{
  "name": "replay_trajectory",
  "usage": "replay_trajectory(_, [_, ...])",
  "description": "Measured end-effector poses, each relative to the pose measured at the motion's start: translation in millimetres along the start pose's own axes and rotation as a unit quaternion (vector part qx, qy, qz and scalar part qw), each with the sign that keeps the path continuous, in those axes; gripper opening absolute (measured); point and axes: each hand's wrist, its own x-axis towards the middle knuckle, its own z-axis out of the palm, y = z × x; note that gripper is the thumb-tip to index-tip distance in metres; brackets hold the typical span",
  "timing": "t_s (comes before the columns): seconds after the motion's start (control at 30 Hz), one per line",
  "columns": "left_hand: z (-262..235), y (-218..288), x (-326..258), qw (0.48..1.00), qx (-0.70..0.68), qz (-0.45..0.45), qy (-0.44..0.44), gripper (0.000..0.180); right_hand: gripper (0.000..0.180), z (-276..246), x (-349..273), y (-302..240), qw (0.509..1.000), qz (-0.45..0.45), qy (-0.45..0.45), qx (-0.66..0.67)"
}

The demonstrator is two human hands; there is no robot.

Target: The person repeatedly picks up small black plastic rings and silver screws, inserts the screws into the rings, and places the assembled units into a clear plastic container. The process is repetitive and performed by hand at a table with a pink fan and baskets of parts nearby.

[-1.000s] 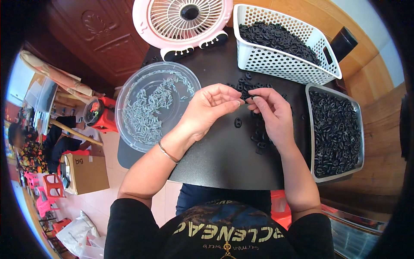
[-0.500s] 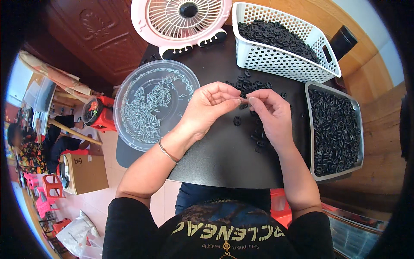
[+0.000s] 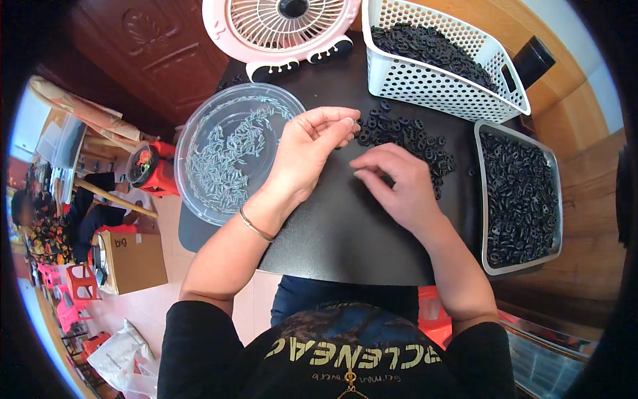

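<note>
My left hand (image 3: 309, 153) is raised over the black mat (image 3: 332, 239). Its thumb and fingertips are pinched together at the left edge of a loose pile of small black rings (image 3: 409, 136). Whether a piece sits between them is hidden. My right hand (image 3: 399, 186) lies palm down just below the pile, fingers loosely bent and pointing left, with nothing visible in it. The two hands are a short gap apart. A clear round bowl of small silvery pins (image 3: 229, 156) stands left of my left hand.
A white perforated basket (image 3: 458, 93) full of black rings stands at the back. A metal tray (image 3: 551, 199) of black rings lies on the right, a pink fan (image 3: 286, 26) at the far edge. A cardboard box (image 3: 133, 259) and red stools are on the floor at left.
My hands, which met fingertip to fingertip over a small black piece, have parted. The right hand dropped toward the mat; the left stayed near the pile.
</note>
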Motion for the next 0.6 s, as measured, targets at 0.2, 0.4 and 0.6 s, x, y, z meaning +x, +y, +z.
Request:
replay_trajectory(0.2, [-2,4,1,1.0,-0.018,0.009,0.021,0.02,0.026,25,-2,0,0.982,-0.138,-0.079,-0.099])
replay_trajectory(0.4, [-3,6,1,0.999,-0.029,0.008,0.02,0.019,0.024,40,-5,-5,0.967,-0.168,-0.122,-0.148])
replay_trajectory(0.6, [0,6,-1,0.999,-0.027,0.013,-0.013,0.014,0.019,32,-7,-3,0.973,-0.116,-0.134,-0.147])
